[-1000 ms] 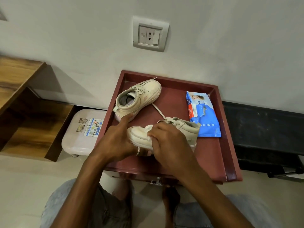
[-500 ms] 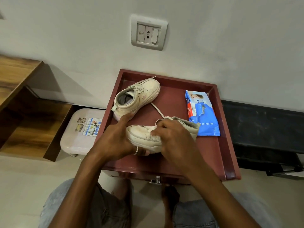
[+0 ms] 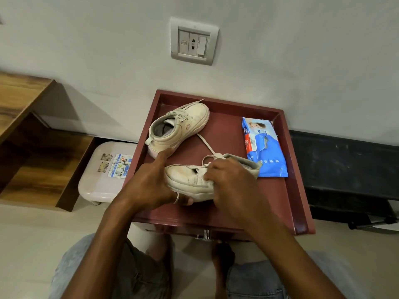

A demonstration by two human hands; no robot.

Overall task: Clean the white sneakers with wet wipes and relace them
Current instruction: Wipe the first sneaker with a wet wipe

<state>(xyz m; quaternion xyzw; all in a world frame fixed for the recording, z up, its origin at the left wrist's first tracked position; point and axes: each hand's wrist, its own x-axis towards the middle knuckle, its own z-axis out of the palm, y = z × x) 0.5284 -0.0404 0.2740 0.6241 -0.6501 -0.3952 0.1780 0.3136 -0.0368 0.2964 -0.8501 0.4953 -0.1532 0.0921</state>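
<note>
Two off-white sneakers lie on a dark red table top. The near sneaker (image 3: 187,179) lies with its toe to the left; my left hand (image 3: 151,186) grips its toe end and sole. My right hand (image 3: 228,182) presses a crumpled white wet wipe (image 3: 204,174) against the sneaker's side near the laces, covering its middle. A loose lace (image 3: 206,144) runs from this shoe toward the far sneaker (image 3: 179,128), which stands laced with its heel toward me. A blue wet wipes pack (image 3: 264,147) lies at the right, behind the near sneaker's heel.
The red table (image 3: 289,190) has raised rims and a drawer knob (image 3: 205,234) at its front. A pale plastic stool (image 3: 103,180) stands to its left, beside a wooden shelf (image 3: 32,152). A wall socket (image 3: 193,42) is above. My knees are below.
My right hand with the wipe has slid rightward along the near sneaker, from its toe toward the laces. My left hand keeps its hold on the toe.
</note>
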